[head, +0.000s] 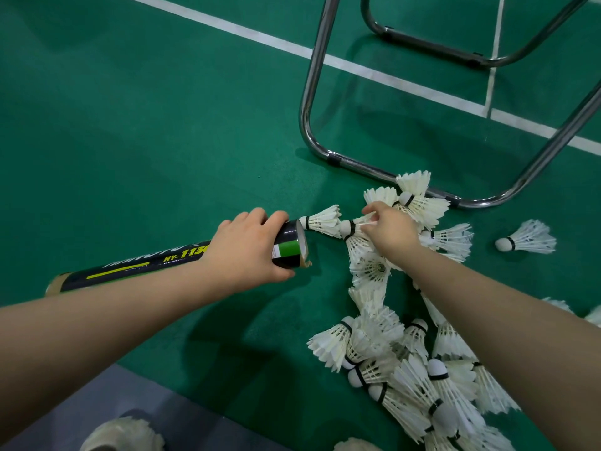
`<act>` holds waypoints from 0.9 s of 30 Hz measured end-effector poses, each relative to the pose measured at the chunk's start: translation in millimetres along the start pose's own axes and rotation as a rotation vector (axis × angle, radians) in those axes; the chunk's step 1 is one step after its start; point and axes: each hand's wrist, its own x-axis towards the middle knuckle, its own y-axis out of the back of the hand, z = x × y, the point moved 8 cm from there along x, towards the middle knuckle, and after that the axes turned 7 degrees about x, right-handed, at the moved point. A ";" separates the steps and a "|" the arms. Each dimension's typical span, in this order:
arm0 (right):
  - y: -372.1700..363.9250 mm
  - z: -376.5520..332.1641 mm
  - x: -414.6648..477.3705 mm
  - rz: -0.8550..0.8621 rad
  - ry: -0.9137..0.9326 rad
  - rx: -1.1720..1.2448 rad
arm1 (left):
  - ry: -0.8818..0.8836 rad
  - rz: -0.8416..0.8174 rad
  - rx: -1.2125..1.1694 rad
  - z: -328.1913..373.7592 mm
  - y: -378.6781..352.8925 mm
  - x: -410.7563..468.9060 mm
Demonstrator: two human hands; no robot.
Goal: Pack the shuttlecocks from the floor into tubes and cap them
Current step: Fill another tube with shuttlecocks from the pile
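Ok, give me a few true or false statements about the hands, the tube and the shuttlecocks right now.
1. The left hand grips the tube near its open end. True.
2. The tube is capped at the end by the shuttlecocks. False: that end is open.
3. The right hand pinches a shuttlecock by its feathers. True.
4. All shuttlecocks lie in one pile. False: one lone shuttlecock lies apart, to the right.
5. The floor is red. False: it is green with white lines.

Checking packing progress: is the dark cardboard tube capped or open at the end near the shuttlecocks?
Open: the dark cardboard tube, held by the left hand, shows a bare rim, no cap.
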 end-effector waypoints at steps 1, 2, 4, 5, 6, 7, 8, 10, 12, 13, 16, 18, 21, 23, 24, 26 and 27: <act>4.8 -3.4 -2.5 0.030 0.020 0.100 | -0.001 0.000 -0.001 -0.1 -0.1 -0.1; 11.0 -7.3 -5.5 0.067 0.039 0.190 | 0.000 0.002 -0.001 -0.2 0.0 0.0; 23.7 -14.9 -11.0 0.143 0.068 0.330 | 0.003 0.006 0.000 -1.3 0.8 1.0; 28.3 -18.2 -13.3 0.172 0.077 0.371 | 0.006 0.010 -0.001 -2.2 1.5 1.8; 32.0 -22.4 -16.0 0.193 0.089 0.399 | 0.010 0.014 -0.003 -3.4 2.2 2.7; 34.3 -27.1 -18.8 0.201 0.104 0.425 | 0.014 0.021 -0.006 -4.6 3.0 3.7; 35.9 -33.0 -22.4 0.193 0.124 0.459 | 0.019 0.027 -0.010 -6.0 3.6 4.8; 35.6 -47.4 -32.4 0.133 0.169 0.541 | 0.030 0.037 -0.021 -8.6 5.0 7.1; 32.0 -62.7 -44.2 0.017 0.211 0.599 | 0.044 0.050 -0.033 -11.6 7.0 9.1; 28.3 -69.7 -49.9 -0.064 0.217 0.606 | 0.051 0.060 -0.038 -13.1 8.3 9.8; 14.1 -83.3 -62.7 -0.264 0.198 0.550 | 0.053 0.069 -0.044 -13.7 8.6 9.7; 8.7 -87.4 -67.8 -0.281 0.159 0.571 | 0.033 0.060 -0.031 -8.0 5.8 7.9; 3.2 -85.9 -74.5 -0.222 0.062 0.718 | 0.009 0.049 -0.021 3.1 2.7 6.5; -2.6 -79.6 -80.8 -0.193 -0.006 0.785 | 0.010 0.048 -0.029 7.4 3.8 7.2; -4.6 -75.6 -84.1 -0.178 -0.033 0.810 | 0.015 0.053 -0.033 8.6 5.1 7.7; -5.6 -67.6 -90.3 -0.144 -0.074 0.872 | 0.030 0.066 -0.040 12.0 6.4 8.9; -5.6 -65.1 -93.3 -0.137 -0.081 0.893 | 0.035 0.071 -0.050 15.2 6.3 9.0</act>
